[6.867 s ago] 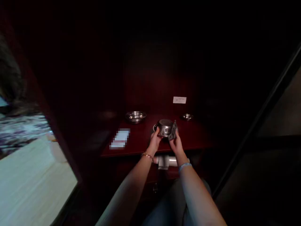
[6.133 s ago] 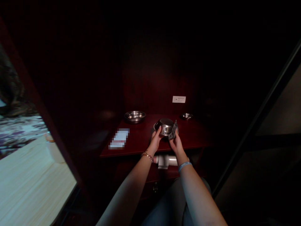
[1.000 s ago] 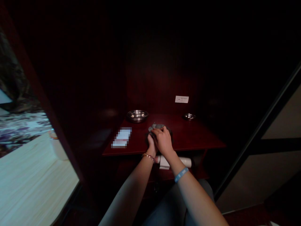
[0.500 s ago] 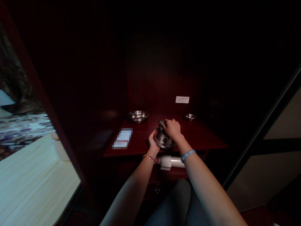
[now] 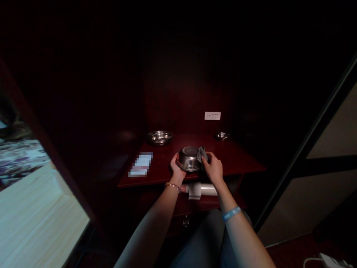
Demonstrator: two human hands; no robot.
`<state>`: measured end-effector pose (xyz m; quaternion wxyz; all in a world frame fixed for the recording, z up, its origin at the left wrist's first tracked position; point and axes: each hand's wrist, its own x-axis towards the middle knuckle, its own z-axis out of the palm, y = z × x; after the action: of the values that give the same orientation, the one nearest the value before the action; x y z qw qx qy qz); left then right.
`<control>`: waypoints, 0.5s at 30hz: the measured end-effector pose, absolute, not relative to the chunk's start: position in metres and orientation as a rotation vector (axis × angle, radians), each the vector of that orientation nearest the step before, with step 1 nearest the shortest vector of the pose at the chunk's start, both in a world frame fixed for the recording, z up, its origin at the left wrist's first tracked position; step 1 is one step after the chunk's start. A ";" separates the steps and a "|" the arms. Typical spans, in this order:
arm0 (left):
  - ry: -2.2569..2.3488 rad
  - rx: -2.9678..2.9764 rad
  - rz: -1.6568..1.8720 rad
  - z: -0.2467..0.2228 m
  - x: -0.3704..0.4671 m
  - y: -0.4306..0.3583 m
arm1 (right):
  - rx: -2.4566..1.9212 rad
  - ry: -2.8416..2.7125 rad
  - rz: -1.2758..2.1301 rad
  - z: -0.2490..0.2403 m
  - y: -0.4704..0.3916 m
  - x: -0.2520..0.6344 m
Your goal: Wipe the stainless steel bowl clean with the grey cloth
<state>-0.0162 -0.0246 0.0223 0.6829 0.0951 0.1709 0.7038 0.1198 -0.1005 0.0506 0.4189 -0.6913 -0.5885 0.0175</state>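
Note:
A shiny steel bowl (image 5: 188, 160) is held upside down over the front of the dark red shelf (image 5: 158, 175). My left hand (image 5: 176, 167) grips its rim from the left, fingers partly hidden beneath it. My right hand (image 5: 213, 166) pinches a grey cloth (image 5: 201, 154) and presses it against the bowl's right side. Behind to the left rest steel bowls or plates (image 5: 160, 137), seemingly stacked. At the back right sits a smaller steel bowl (image 5: 222, 136).
A blurred-out pale rectangle (image 5: 141, 164) lies on the shelf's left. A white socket plate (image 5: 212, 115) is on the back wall. Below the shelf lies a white cylinder (image 5: 208, 189). A light wooden table (image 5: 41, 219) stands at the left, a sliding door frame (image 5: 306, 149) at the right.
My right hand and the cloth have moved from the bowl's upturned base down to its right side. My left hand still holds the bowl. The view has shifted slightly.

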 end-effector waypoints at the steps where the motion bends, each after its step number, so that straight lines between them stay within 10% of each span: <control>1: 0.389 0.218 1.577 0.022 -0.017 -0.024 | -1.714 -1.464 0.039 0.048 -0.105 0.116; 15: 0.452 0.218 1.575 0.019 -0.020 -0.022 | -1.631 -1.711 -0.250 0.046 -0.130 0.066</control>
<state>-0.0202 -0.0220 0.0189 0.6773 0.0972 0.2011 0.7009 0.0661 -0.1301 0.0462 0.3732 -0.6366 -0.6678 -0.0976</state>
